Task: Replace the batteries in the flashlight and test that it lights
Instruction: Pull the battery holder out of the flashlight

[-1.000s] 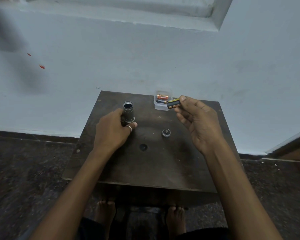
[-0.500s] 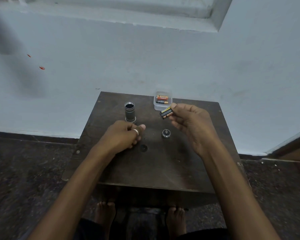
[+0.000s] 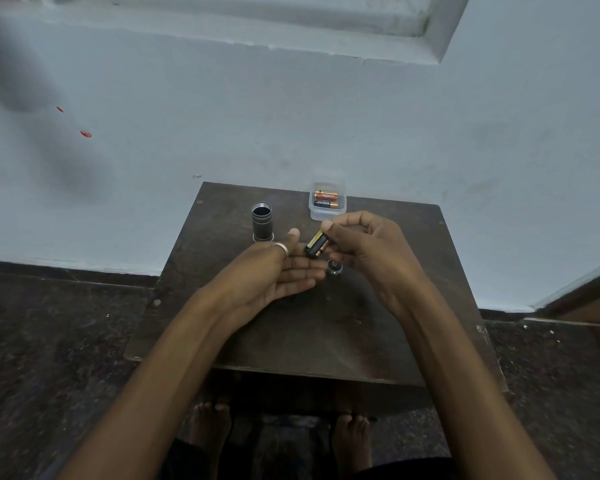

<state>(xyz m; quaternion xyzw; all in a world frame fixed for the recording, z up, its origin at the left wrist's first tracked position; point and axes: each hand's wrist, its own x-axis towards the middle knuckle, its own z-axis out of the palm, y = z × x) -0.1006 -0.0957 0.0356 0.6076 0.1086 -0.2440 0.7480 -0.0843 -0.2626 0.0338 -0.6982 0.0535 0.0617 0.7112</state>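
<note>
Our right hand is curled, pinching a black cartridge with a yellow stripe between thumb and fingertips; it looks like a battery holder, though we cannot make out how many cells sit in it. Our left hand lies flat-open, palm up, holding nothing, its fingertips just under the cartridge's lower end, with a ring on one finger.

Taking the cartridge as our landmark: the flashlight body stands upright on the counter behind and to the left of it, open mouth up, well clear of both hands. The end cap rests on the counter just below and right of it, partly hidden by our right fingers. The clear box sits just behind it, with two batteries lying side by side inside.

What could go wrong: the grip is only at the cartridge's top end, so it could slip and roll off the counter. The end cap is close under our right hand and could be knocked away. The upright flashlight could tip if our left arm brushes it. Loading cells the wrong way round would leave the light dead at the test.

Writing: the orange-and-black cells carry print that looks like Duracell; it is too small to be sure. Nothing on the cartridge is legible.
</note>
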